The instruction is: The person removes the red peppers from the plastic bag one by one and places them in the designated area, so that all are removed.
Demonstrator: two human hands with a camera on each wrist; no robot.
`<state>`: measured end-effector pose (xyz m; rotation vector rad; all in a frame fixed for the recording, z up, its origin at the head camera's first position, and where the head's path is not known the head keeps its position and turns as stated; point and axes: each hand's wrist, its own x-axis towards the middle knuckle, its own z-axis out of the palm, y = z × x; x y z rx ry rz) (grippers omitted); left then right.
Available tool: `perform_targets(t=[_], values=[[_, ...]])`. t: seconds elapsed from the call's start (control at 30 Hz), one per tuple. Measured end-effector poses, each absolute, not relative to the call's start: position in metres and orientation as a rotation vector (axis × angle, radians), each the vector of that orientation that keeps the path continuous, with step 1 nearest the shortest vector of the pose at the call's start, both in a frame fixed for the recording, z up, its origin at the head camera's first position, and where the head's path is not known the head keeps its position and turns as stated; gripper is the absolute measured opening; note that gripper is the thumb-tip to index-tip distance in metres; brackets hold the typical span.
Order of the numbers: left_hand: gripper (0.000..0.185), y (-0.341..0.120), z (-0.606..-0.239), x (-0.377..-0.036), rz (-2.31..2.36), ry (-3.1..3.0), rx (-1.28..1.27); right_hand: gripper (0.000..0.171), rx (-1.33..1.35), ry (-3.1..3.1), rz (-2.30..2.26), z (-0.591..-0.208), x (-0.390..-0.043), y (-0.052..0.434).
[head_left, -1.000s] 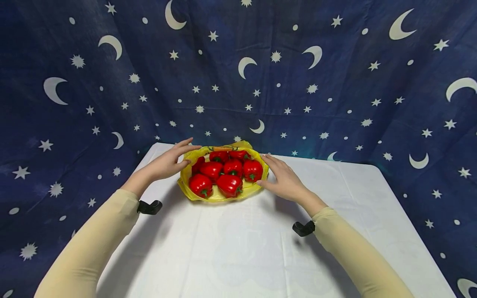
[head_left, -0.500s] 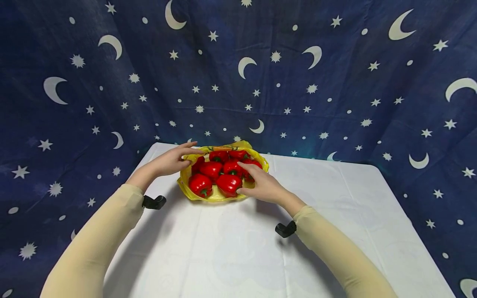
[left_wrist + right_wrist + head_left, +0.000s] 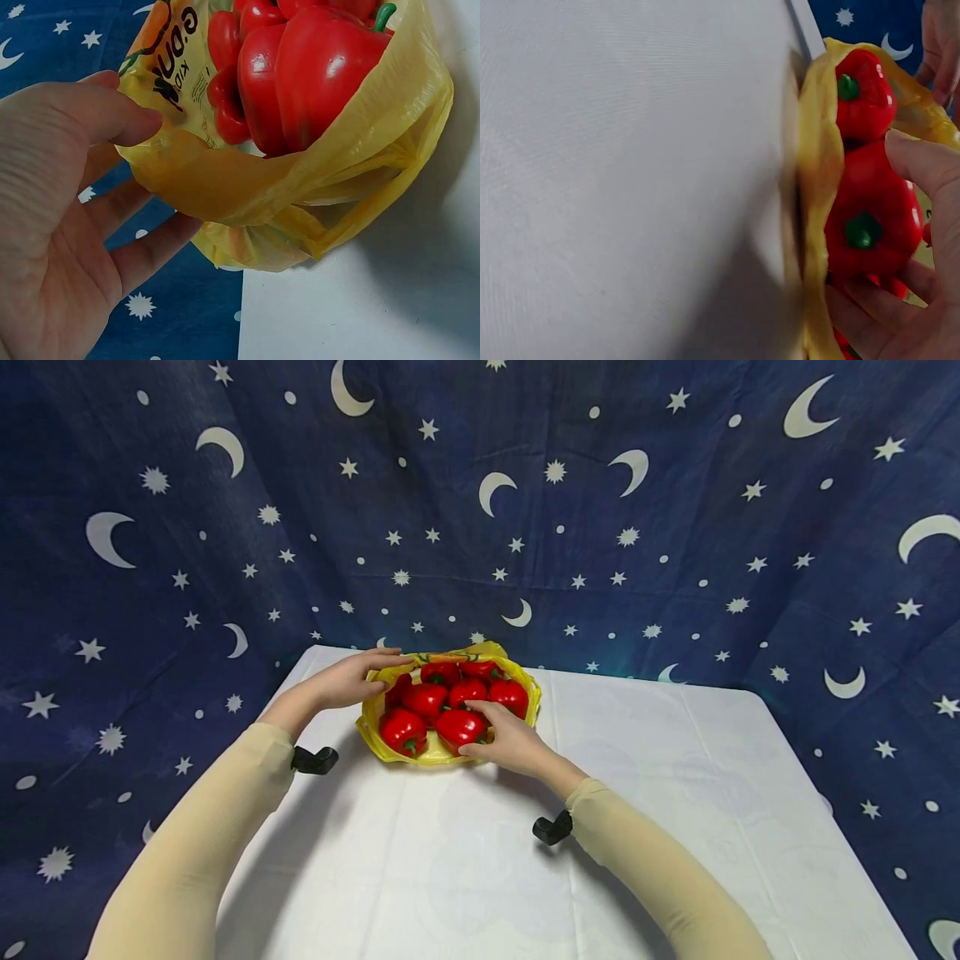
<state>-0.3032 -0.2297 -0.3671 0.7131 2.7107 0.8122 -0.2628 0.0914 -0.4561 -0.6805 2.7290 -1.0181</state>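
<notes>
- Right hand [image 3: 510,742]: fingers curled round the front pepper [image 3: 459,727], thumb on its near side, the rest over the top (the wrist view shows the thumb and fingers cupping it from both sides).
- Left hand [image 3: 348,681]: pinches the bag [image 3: 442,758] rim at about 10 o'clock of the pile, thumb inside, fingers under the plastic.
- The pepper sits at 6 o'clock in the bag, touching its neighbours; the bag lies open on the bench [image 3: 675,793] toward the far edge.
- To do this well, I would judge: keep the left hand's pinch steady so the thin plastic does not drag, and lift the pepper straight up, clear of the others.
- The grip should stay on the body, not the green stem.
- Behind, at 12 o'clock, hangs a star-and-moon cloth [image 3: 675,527].
</notes>
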Motion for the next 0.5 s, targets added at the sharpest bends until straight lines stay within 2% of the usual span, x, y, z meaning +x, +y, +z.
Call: perform_targets(t=[0.2, 0.5], values=[[0.052, -0.228, -0.368, -0.305, 0.795, 2.711, 0.743, 0.087, -0.665, 2.774, -0.997, -0.465, -0.265, 0.087], [0.058, -0.229, -0.371, -0.308, 0.832, 2.680, 0.737, 0.088, -0.695, 2.745, -1.004, -0.469, -0.265, 0.087]])
